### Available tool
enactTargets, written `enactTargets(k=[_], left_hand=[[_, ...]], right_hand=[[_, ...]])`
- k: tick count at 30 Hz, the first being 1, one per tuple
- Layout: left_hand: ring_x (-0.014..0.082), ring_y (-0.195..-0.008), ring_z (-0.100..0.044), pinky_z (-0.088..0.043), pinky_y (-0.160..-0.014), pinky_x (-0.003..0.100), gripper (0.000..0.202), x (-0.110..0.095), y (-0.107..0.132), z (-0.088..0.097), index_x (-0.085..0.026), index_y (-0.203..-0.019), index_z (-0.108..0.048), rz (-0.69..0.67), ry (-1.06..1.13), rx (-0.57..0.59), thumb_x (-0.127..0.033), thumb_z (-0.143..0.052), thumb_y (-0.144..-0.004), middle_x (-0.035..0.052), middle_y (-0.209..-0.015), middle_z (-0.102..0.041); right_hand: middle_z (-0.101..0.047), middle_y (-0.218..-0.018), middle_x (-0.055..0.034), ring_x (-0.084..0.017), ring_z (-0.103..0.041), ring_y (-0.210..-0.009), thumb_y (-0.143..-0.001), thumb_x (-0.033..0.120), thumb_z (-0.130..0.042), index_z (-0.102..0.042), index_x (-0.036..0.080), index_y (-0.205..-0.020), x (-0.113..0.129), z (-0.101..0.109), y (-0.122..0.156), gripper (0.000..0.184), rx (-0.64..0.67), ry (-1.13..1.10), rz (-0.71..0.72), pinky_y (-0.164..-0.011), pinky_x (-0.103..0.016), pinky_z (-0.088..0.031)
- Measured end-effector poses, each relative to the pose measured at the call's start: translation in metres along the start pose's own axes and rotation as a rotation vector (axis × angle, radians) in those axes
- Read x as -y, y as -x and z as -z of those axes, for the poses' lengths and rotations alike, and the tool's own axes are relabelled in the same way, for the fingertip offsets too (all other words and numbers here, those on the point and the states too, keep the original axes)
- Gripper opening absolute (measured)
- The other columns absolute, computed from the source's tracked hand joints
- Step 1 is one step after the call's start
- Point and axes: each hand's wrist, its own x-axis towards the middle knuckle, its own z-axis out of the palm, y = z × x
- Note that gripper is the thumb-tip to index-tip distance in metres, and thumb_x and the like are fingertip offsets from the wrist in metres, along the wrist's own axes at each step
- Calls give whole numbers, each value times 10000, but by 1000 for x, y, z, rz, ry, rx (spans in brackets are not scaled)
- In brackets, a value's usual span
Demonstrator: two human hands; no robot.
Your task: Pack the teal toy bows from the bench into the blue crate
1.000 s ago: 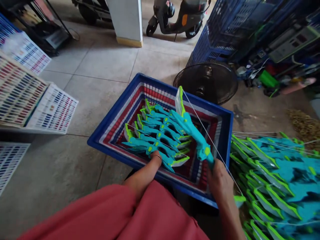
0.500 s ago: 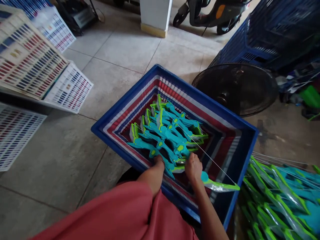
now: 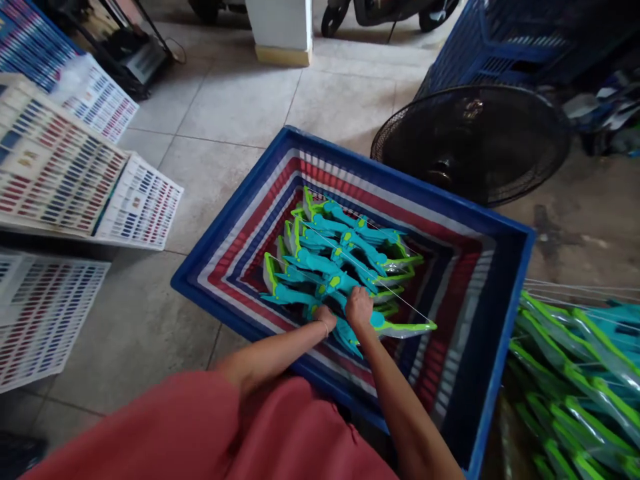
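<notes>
Turquoise toy bows (image 3: 340,253) with lime-green limb tips and thin white strings lie piled in a large blue crate (image 3: 230,227). My right hand (image 3: 360,307) is closed around one bow near its middle. That bow's green limb (image 3: 406,329) points right, its string stretched diagonally over the pile. Just left and lower, my left hand (image 3: 325,319) is curled down onto a bow at the near side of the pile, its fingertips partly hidden.
A striped red, white and blue lining (image 3: 445,327) covers the crate's inside. Beyond its far right side stands a black fan (image 3: 470,143). More toy bows (image 3: 580,380) are heaped at the right. White baskets (image 3: 55,167) stand on the left, and a pillar (image 3: 283,33) rises ahead.
The bow in my right hand has shifted left and up, now lying closer over the pile. My left hand has moved slightly right. The camera view has shifted.
</notes>
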Motion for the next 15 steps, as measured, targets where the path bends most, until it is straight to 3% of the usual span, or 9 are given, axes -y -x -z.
enactTargets(k=[3, 6, 10, 15], left_hand=[[329, -1276, -534, -470, -1062, 506, 254, 24, -15, 30, -108, -1139, -668, -2, -214, 58, -240, -661, -923, 185, -1302, -604], [361, -1294, -516, -435, -1086, 495, 290, 45, -26, 51, -131, -1129, -693, -85, -350, 149, -224, -718, -855, 205, -1294, -613], [344, -1272, -536, -405, -1114, 523, 313, 62, -25, 51, -180, -1179, -687, -179, -444, 217, -259, -691, -876, 159, -1264, -642], [364, -1276, -552, -376, -1156, 531, 346, 74, -16, 47, -164, -1222, -690, -253, -476, 220, -239, -669, -885, 190, -1300, -631]], right_hand=[[-595, -1166, -204, -280, -566, -1094, -1006, 91, -336, -559, 69, -1177, 9, -14, -9, 282, 14, -11, 25, -877, -375, -403], [-599, -1162, -186, -263, -555, -1079, -1000, 87, -361, -565, 87, -1181, 19, -35, -17, 272, 51, -16, 48, -895, -365, -405], [-585, -1189, -175, -254, -524, -1128, -1020, 101, -342, -564, 99, -1196, 26, -68, -21, 283, 100, 2, 73, -920, -342, -413], [-565, -1189, -189, -253, -506, -1120, -1005, 63, -328, -565, 89, -1196, 25, -91, -22, 306, 139, 27, 102, -907, -337, -426]])
